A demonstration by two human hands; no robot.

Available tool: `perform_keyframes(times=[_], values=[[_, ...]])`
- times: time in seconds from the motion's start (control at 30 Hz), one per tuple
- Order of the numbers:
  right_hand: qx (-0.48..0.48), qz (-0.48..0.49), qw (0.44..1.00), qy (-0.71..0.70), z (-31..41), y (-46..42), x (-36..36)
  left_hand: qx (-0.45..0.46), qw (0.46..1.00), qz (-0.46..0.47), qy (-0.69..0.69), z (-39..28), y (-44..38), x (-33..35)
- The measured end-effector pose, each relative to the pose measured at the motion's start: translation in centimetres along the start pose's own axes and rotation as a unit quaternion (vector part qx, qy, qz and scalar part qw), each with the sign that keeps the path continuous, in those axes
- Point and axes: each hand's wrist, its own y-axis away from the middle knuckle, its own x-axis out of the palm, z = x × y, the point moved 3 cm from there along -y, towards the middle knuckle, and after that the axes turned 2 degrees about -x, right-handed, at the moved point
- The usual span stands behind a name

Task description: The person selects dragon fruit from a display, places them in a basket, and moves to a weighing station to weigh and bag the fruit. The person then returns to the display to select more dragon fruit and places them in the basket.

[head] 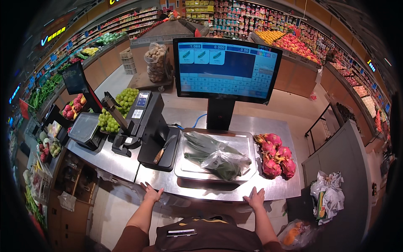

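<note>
My left hand [152,192] rests with spread fingers at the front edge of the steel counter [122,167], holding nothing. My right hand [255,197] touches the same edge farther right, fingers apart and empty. Between and beyond them, a clear plastic bag of long green vegetables [217,154] lies on the metal pan of a weighing scale [248,138]. Behind the scale stands a lit touchscreen monitor [225,69] with several green vegetable pictures. Several pink dragon fruits [277,156] sit right of the pan. A knife with a wooden handle [159,155] lies on the black base left of it.
Left of the scale stand a black label printer [148,110], green grapes [127,97] and a second scale [85,126]. A grey panel [343,176] with crumpled plastic bags [327,195] rises at the right. Produce stands [292,60] and sacks on a cart lie beyond the counter.
</note>
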Motion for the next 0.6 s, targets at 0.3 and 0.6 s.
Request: perform_keyframes(times=[0.3,0.6], values=[[-0.065,0.046,0.997,0.023,-0.5,0.9,-1.0,-0.002,0.988,-0.126,0.088,1.3,-1.4,2.9],[-0.097,0.006,0.995,0.022,0.1,2.7,-1.5,-0.029,0.995,-0.026,0.093,-1.1,0.7,0.2]])
